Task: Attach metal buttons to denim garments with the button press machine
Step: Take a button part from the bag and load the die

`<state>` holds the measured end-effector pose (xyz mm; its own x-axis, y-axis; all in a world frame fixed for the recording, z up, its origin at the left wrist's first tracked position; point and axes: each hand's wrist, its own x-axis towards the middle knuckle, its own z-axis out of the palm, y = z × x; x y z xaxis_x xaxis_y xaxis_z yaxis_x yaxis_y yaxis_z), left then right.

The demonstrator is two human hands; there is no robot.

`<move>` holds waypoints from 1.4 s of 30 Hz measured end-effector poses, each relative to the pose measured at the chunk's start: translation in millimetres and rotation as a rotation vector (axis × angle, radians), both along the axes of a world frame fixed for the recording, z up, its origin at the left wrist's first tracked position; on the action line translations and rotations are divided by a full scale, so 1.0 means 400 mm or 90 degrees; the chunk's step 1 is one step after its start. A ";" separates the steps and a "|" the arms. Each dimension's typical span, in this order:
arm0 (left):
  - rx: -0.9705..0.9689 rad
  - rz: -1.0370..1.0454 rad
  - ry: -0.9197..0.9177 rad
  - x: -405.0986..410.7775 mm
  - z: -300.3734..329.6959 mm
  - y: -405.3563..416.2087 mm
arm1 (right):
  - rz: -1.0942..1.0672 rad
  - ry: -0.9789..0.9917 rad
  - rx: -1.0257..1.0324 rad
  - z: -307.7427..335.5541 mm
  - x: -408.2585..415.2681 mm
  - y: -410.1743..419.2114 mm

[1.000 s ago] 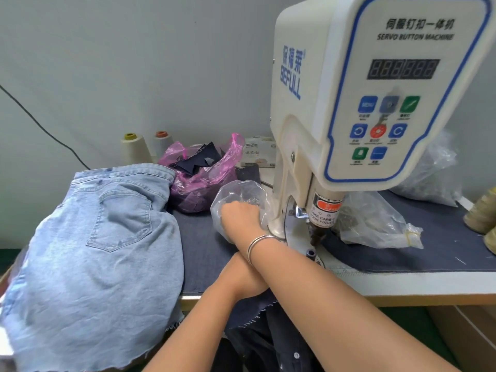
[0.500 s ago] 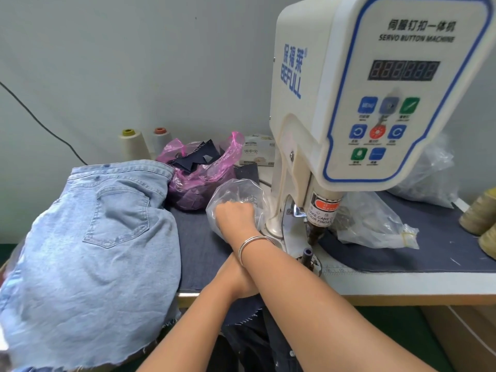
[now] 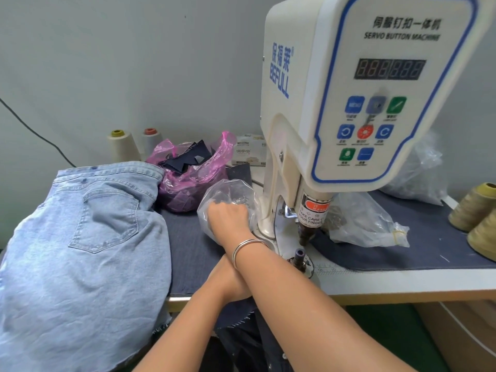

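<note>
A person's right hand [image 3: 228, 214] is reaching across the left forearm into a clear plastic bag [image 3: 228, 194] sitting on the counter [image 3: 402, 285] just left of the servo button machine [image 3: 349, 103]; the fingers are buried in the bag, so whether they are pinching a metal button cannot be told, and the bag's contents are too blurred to make out. The left hand [image 3: 230, 283] is lying near the counter's front edge, mostly hidden under the right forearm, apparently resting on dark denim [image 3: 241, 336] that is hanging below the edge; its grip cannot be told either. A light blue denim garment [image 3: 86, 251] is lying in a heap at the left, a pink bag of dark scraps [image 3: 188, 178] behind it, and a second clear bag [image 3: 362, 224] is sitting right of the press head. The lower die post [image 3: 299, 257] is standing bare, just beside the right wrist. The risk from here appears twofold: the thin bag could drag and spill as the hand comes out, and the crossed arms are passing close under the punch [image 3: 306, 232], where an accidental trigger could catch skin.
</note>
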<state>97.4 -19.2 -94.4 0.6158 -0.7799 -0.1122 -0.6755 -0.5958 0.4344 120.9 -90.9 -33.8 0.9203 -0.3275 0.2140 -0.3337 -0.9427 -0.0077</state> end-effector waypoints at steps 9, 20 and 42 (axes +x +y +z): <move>0.107 0.046 0.086 0.009 0.004 -0.010 | -0.049 0.020 0.034 0.005 -0.009 -0.006; 0.031 0.102 0.167 -0.008 0.014 -0.001 | -0.026 0.057 0.017 0.011 -0.014 -0.002; 0.125 0.082 0.172 0.017 0.000 -0.034 | 0.021 0.053 0.004 0.009 -0.013 -0.007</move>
<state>104.1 -32.6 -94.6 0.6357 -0.6449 -0.4243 -0.4655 -0.7587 0.4557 115.7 -93.8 -30.0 0.9451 -0.2975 0.1349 -0.3018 -0.9533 0.0121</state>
